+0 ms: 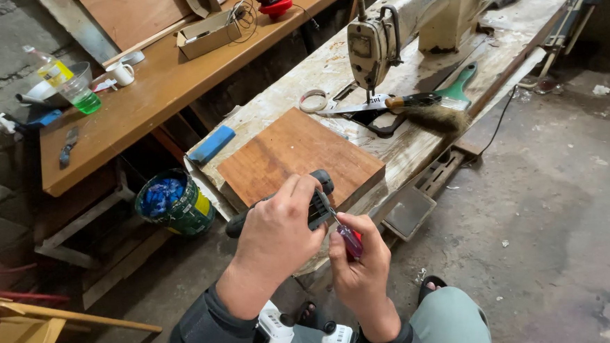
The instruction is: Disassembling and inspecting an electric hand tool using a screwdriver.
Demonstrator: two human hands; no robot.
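My left hand (277, 232) grips a black tool-like object (319, 207) with a long dark handle, holding it above the near edge of the worn table (327, 69). My right hand (360, 259) holds a small screwdriver with a red handle (352, 242), its metal tip touching the black object. Just beyond my hands a brown wooden board (297, 154) lies flat on the table.
An old sewing machine (408, 20) stands on the table, with a brush (434, 112), a green-handled saw (412, 100) and a tape roll (313, 100) before it. A blue block (212, 144) lies at the left corner. A paint bucket (174, 203) sits on the floor, a wooden bench (148, 96) behind.
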